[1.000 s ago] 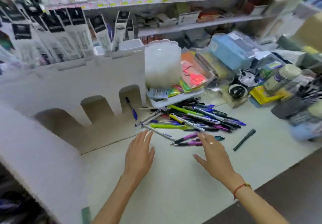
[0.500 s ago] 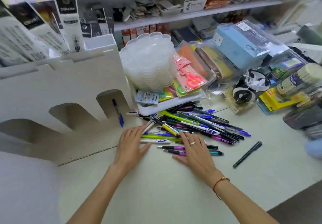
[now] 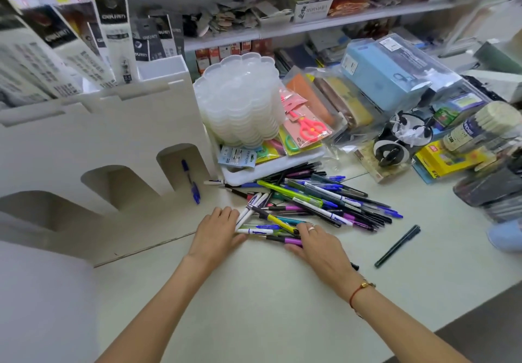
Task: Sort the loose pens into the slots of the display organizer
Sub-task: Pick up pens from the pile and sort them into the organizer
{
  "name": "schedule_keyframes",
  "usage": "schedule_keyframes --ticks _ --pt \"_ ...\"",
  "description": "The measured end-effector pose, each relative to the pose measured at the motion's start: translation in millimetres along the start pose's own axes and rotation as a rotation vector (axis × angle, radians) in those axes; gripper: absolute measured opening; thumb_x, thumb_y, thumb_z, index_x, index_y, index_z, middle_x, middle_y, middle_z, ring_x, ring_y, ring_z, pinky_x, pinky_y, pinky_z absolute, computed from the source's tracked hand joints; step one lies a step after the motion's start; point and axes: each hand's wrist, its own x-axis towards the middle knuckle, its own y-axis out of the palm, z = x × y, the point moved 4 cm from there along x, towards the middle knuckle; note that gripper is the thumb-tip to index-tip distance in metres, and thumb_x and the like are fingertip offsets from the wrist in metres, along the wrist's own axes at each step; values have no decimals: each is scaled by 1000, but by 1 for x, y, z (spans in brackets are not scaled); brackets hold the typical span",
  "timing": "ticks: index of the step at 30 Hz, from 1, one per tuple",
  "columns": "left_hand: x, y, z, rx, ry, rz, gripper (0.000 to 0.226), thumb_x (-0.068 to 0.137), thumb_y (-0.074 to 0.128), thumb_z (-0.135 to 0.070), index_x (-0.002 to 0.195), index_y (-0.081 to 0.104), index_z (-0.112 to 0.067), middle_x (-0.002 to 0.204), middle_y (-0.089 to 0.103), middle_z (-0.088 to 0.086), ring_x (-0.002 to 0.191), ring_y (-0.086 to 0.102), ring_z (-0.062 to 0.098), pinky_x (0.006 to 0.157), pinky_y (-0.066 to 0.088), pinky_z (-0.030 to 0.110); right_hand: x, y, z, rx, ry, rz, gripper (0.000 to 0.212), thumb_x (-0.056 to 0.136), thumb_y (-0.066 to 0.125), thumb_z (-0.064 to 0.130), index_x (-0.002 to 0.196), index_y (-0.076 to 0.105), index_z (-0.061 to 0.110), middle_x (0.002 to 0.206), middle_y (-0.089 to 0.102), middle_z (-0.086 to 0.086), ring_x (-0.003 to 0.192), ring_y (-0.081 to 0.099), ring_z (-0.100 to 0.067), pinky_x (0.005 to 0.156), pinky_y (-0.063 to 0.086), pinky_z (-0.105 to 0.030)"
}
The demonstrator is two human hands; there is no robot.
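Stacked clear trays [image 3: 240, 100] beside pink scissors [image 3: 309, 128], blue box [image 3: 378, 77].

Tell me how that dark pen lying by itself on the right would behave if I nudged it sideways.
The dark pen looks slim and round, so it would probably roll rather than slide on the smooth counter. It lies apart from the pen pile, with nothing beside it to stop it. It seems rigid and light, so a gentle push should be enough.
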Motion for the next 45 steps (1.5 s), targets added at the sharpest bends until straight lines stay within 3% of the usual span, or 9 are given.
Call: schedule_keyframes --ticks 3,8,14,19,23,31,36,39,45 --pt "-14 -2 2 -14 33 -13 42 60 85 -45 75 60 -14 69 58 0 60 60 23 46 41 27 4 -3 -10 98 -32 119 50 94 36 60 112 46 14 98 63 -5 91 62 -26 61 38 -36" --pt "-44 -5 6 -105 -56 96 41 100 19 -52 95 43 -19 94 63 4 88 61 32 65 29 32 8 -20 -14 182 -75 204 41 96 41 54 114 50 18 97 64 -3 89 61 -25 60 34 -33" --pt "-79 9 19 -598 -372 469 31 102 27 -46 91 39 -19 80 51 -3 73 49 20 63 37 31 -3 -27 -14 305 22 331 17 99 43 45 95 52 31 86 59 6 79 55 -17 58 36 -27" --pt "-101 2 8 -1269 -671 325 27 104 35 -29 92 52 -12 76 51 -1 57 47 12 53 44 17 -23 -18 -3 553 191 407 28 100 41 43 110 50 18 90 60 -1 83 58 -20 71 45 -34" --pt "-117 -2 -6 -1569 -764 251 23 103 39 -25 97 55 -11 72 51 -1 54 46 11 63 53 25 -36 -16 10 359 232 204 26 96 48 44 96 37 20 82 49 5 73 50 -19 49 29 -25" --pt "-135 -10 -35 -1688 -787 184 20 103 40 -22 97 54 -10 72 48 1 50 44 11 59 55 26 -52 -8 29 -77 213 -2 42 47 91 17 71 58 7 64 56 -8 52 55 -23 40 35 -28" --pt "-138 -18 -40 -1722 -823 147 17 102 42 -23 97 54 -12 72 49 -1 50 44 9 58 55 26 -49 -9 38 -166 173 131 29 82 65 19 107 57 4 104 59 -11 87 63 -25 60 40 -31" --pt "-138 -29 -42 -1775 -831 94 18 102 41 -25 95 53 -14 72 47 -2 54 42 9 58 56 27 -51 -3 37 18 112 399 25 100 36 18 122 41 8 124 48 -11 107 54 -30 73 36 -33" --pt "-145 -49 -40 -1804 -810 16 19 102 42 -27 95 49 -11 69 45 -2 52 41 9 59 56 27 -55 -41 49 970 321 617 19 104 39 27 100 39 8 83 53 -4 63 57 -11 63 45 -27"
